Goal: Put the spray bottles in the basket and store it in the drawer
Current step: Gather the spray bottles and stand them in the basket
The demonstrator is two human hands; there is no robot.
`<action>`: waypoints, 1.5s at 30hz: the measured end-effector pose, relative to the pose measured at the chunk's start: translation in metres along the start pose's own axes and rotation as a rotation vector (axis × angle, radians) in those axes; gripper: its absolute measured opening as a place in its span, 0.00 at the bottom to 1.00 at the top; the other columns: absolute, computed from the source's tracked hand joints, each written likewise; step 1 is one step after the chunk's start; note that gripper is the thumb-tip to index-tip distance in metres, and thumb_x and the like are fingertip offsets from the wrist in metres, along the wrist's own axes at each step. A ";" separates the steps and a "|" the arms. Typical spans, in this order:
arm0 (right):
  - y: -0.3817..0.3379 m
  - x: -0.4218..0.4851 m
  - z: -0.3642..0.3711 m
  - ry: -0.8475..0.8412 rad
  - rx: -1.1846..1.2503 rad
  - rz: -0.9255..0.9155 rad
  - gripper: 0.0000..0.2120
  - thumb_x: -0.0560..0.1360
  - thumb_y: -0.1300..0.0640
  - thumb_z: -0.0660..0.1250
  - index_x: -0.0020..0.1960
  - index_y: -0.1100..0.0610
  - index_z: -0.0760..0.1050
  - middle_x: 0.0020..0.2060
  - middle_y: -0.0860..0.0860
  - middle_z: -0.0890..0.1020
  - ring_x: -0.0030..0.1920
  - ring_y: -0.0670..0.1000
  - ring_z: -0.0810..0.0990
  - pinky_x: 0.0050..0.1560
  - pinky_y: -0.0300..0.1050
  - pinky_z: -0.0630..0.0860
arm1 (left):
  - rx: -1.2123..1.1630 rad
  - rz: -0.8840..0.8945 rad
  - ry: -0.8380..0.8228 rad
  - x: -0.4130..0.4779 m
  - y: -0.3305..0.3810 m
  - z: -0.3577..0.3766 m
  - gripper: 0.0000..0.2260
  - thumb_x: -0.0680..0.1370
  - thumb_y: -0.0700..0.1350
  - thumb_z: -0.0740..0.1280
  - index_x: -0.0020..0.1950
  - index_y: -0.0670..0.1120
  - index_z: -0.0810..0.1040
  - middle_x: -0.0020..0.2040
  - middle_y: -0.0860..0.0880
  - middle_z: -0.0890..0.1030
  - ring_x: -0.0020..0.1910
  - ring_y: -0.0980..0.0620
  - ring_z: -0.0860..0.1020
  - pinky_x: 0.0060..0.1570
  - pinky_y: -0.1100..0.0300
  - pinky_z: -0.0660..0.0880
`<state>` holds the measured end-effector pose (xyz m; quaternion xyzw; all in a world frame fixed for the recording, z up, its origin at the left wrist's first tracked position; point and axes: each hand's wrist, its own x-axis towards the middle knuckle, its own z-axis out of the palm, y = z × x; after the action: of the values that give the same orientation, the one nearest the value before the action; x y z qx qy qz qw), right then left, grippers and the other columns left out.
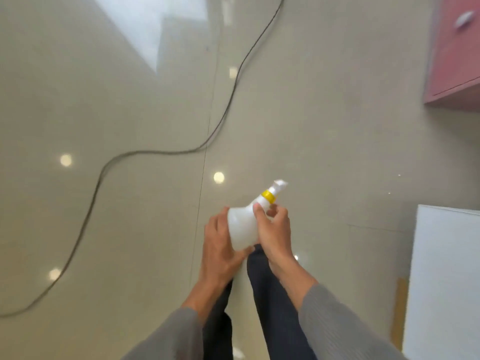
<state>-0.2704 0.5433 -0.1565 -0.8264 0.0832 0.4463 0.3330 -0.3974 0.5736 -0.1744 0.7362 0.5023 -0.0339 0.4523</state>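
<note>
spray bottle (242, 227): head motion-blurred, nozzle and trigger shape unreadable. neck partly behind fingers of right hand (275, 229), base edge behind left hand (220, 245). pink cabinet (454, 61) cut by right edge, its handle (465, 19) just a smear. white panel (441, 281) cut by right and bottom edges, can't tell what it is. cable (104, 172) exits top and left edges, both ends out of view.

A bottle (242, 227) is held above the floor (78, 100), the left hand (220, 245) at its base and the right hand (275, 229) at its neck. A cable (145, 153) trails beyond and left of the fingers (258, 211), a cabinet (452, 53) stands far beyond them to the right, and a board (441, 281) lies right of them.
</note>
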 end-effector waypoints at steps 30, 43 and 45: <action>0.250 -0.232 -0.482 1.445 0.751 -0.172 0.11 0.76 0.49 0.71 0.59 0.44 0.79 0.59 0.50 0.82 0.60 0.55 0.82 0.61 0.57 0.78 | 0.364 1.220 -0.912 -0.305 0.382 0.289 0.36 0.72 0.68 0.67 0.75 0.60 0.59 0.73 0.55 0.69 0.69 0.58 0.72 0.54 0.45 0.79; 0.311 -0.190 -0.553 1.461 0.726 -0.073 0.18 0.74 0.56 0.75 0.62 0.55 0.78 0.55 0.47 0.84 0.56 0.47 0.83 0.56 0.46 0.81 | 0.478 1.354 -0.980 -0.333 0.428 0.409 0.29 0.72 0.43 0.76 0.70 0.39 0.73 0.70 0.40 0.74 0.69 0.43 0.74 0.58 0.47 0.79; 0.318 -0.178 -0.556 1.441 0.744 -0.069 0.18 0.74 0.57 0.75 0.63 0.52 0.77 0.54 0.45 0.84 0.56 0.44 0.83 0.56 0.41 0.81 | 0.487 1.360 -0.983 -0.333 0.431 0.423 0.26 0.72 0.42 0.75 0.69 0.39 0.74 0.70 0.40 0.75 0.69 0.43 0.74 0.59 0.47 0.79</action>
<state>-0.1338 -0.0754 0.0443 -0.7482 0.3944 -0.2628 0.4643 -0.0587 0.0043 0.0169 0.8544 -0.3192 -0.1768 0.3700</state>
